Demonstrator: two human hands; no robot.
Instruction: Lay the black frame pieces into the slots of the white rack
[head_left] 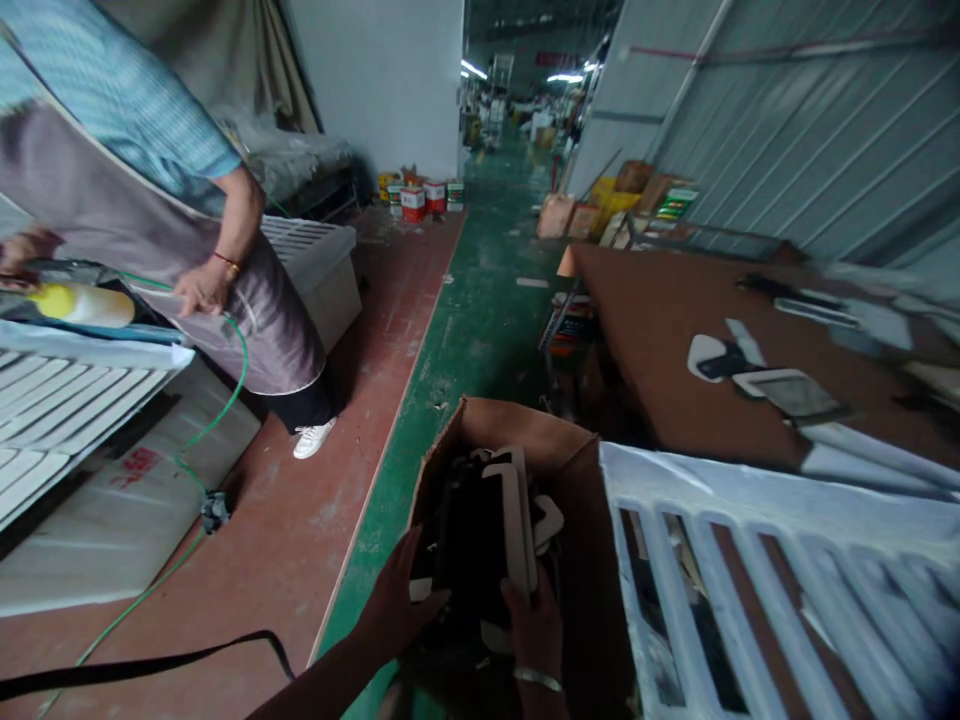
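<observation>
Head view: two own hands at cardboard box [510, 440]. Left hand [394, 600] spread against bundle of black-and-cream moulded pieces [480, 540]; right hand [534, 625], one metal bangle [538, 680], fingers [525, 610] curled on bundle's near side; cannot tell if either grip is firm. Bundle stands upright inside box. One white slatted panel [757, 590] just right of box, second slatted panel [67, 420] far left. One brown worktop [660, 310] beyond box, its near edge behind first panel. One co-worker [165, 230] in grey apron, left of frame; one yellow-and-white bottle [82, 305] beside apron. One green hose [217, 440] on floor.
</observation>
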